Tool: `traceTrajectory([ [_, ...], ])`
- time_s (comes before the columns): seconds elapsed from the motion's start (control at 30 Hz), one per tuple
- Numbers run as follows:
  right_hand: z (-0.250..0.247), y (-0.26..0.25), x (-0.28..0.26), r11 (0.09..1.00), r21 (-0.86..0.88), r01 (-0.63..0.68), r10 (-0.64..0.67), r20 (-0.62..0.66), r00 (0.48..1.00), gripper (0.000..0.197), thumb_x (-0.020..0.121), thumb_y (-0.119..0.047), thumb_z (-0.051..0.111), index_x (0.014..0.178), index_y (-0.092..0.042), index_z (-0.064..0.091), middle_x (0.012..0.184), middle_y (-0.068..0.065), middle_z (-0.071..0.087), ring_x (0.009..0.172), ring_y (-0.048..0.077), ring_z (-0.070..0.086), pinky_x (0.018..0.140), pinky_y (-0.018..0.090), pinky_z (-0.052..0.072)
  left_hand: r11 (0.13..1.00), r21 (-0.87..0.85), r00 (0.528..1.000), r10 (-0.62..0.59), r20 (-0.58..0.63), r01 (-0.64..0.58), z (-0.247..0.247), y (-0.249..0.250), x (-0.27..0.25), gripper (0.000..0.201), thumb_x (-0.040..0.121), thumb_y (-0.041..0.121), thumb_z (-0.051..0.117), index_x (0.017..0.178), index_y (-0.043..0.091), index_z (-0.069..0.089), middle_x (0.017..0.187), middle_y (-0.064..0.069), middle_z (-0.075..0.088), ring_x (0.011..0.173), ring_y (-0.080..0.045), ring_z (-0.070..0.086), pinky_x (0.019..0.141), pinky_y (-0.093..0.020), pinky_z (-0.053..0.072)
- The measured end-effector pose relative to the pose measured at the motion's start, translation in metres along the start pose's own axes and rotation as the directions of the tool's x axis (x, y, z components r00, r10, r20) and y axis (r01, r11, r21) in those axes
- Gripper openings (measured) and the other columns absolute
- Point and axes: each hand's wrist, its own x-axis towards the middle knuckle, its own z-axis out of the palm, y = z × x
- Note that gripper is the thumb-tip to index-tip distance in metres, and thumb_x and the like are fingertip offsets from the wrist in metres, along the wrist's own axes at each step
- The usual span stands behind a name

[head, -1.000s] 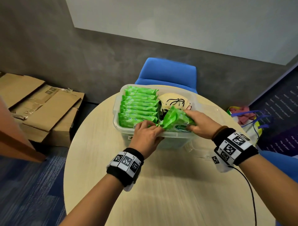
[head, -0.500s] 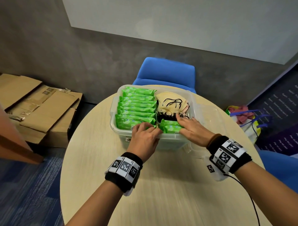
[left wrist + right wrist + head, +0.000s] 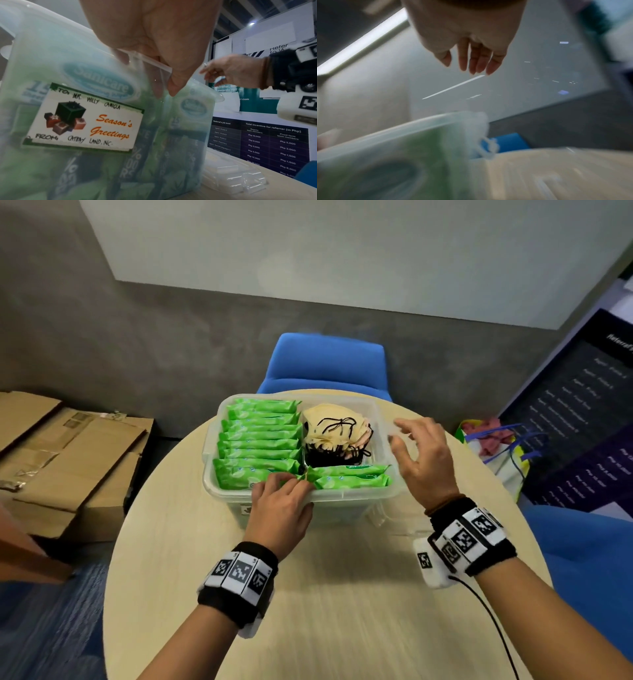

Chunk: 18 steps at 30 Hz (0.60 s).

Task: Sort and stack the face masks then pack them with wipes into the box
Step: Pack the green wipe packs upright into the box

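Office meeting corner: round table (image 3: 308, 621), blue chair (image 3: 325, 361), whiteboard (image 3: 342, 251), staff referral-incentive poster (image 3: 260, 140) (peso amounts listed), flattened cardboard boxes (image 3: 68, 460), carpet.

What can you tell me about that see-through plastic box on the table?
The clear plastic box is a frosted, rectangular, lidless tub standing upright on the round wooden table. Green wipe packs stand in a row along its left side, two more lie at the front right, and stacked face masks sit behind those. A "Season's Greetings" gift label is on its front wall. The left hand rests on the front rim.
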Motion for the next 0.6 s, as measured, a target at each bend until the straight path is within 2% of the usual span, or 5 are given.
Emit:
traceTrajectory([
  [0.1,-0.005,0.043,0.002,0.930,0.059,-0.363,0.368,-0.180,0.912,0.025,0.084,-0.019,0.053,0.101,-0.005,0.066,0.094,0.010,0.061,0.082,0.026,0.056,0.079,0.039,0.048,1.000,-0.001,1.000,-0.016,-0.004,0.016,0.000,0.003,-0.001,0.023,0.079,0.037,0.049,0.095,0.024,0.060,0.089,0.009,0.066,0.104,-0.021,0.047,0.078,-0.037,0.028],
  [0.2,0.011,0.087,-0.005,0.754,-0.044,-0.655,0.656,0.022,0.754,0.027,0.081,-0.008,0.061,0.107,-0.002,0.066,0.100,0.018,0.067,0.095,0.034,0.060,0.086,0.033,0.044,1.000,0.008,1.000,-0.019,-0.015,0.019,0.000,0.005,0.000,0.022,0.079,0.036,0.051,0.095,0.024,0.061,0.089,0.010,0.066,0.103,-0.020,0.047,0.078,-0.037,0.028],
  [0.37,0.060,0.116,-0.011,0.666,-0.230,-0.710,0.734,0.374,0.567,0.051,0.084,-0.021,0.068,0.129,0.000,0.054,0.122,0.021,0.061,0.113,0.034,0.056,0.095,0.035,0.042,1.000,0.011,0.999,-0.026,-0.021,0.026,0.003,0.005,-0.002,0.019,0.079,0.035,0.052,0.094,0.027,0.059,0.088,0.013,0.064,0.102,-0.019,0.048,0.079,-0.036,0.028],
  [0.47,0.085,0.123,-0.009,0.613,-0.300,-0.731,0.777,0.397,0.489,0.039,0.091,-0.021,0.056,0.124,-0.001,0.053,0.129,0.022,0.055,0.118,0.037,0.051,0.101,0.041,0.041,1.000,0.000,0.999,-0.030,-0.022,0.030,0.003,0.007,-0.003,0.018,0.078,0.036,0.053,0.094,0.029,0.055,0.088,0.015,0.062,0.101,-0.018,0.047,0.078,-0.035,0.027],
  [0.6,0.107,0.129,-0.005,0.505,-0.448,-0.738,0.861,0.320,0.395,0.032,0.098,-0.016,0.037,0.128,-0.007,0.046,0.137,0.018,0.041,0.128,0.034,0.037,0.107,0.044,0.028,0.999,0.010,0.999,-0.043,-0.009,0.043,0.003,0.007,-0.002,0.018,0.078,0.039,0.052,0.094,0.030,0.053,0.088,0.015,0.061,0.101,-0.017,0.048,0.078,-0.035,0.028],
])
